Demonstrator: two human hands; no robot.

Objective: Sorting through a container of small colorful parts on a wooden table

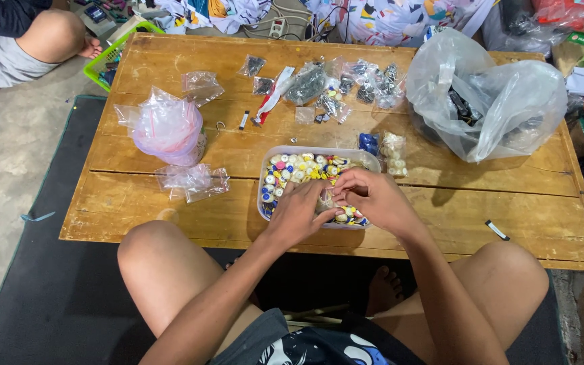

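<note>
Concrete floor [8, 149] and a dark mat [55, 297] surround the low wooden table [170, 203] I look down on. On it, far right, a big clear plastic bag [501, 101]; left, a knotted pinkish bag [168, 127]. Near the front edge sits the clear plastic tub [366, 159] of small round caps [299, 169], white, yellow and blue. My left hand [297, 214] and right hand [370, 195] rest in it, fingers curled among the caps; whether they pinch anything I cannot tell.

large clear bag [508, 101] right, pink-tinted bag [168, 128] left, small packets [346, 84] behind
</note>
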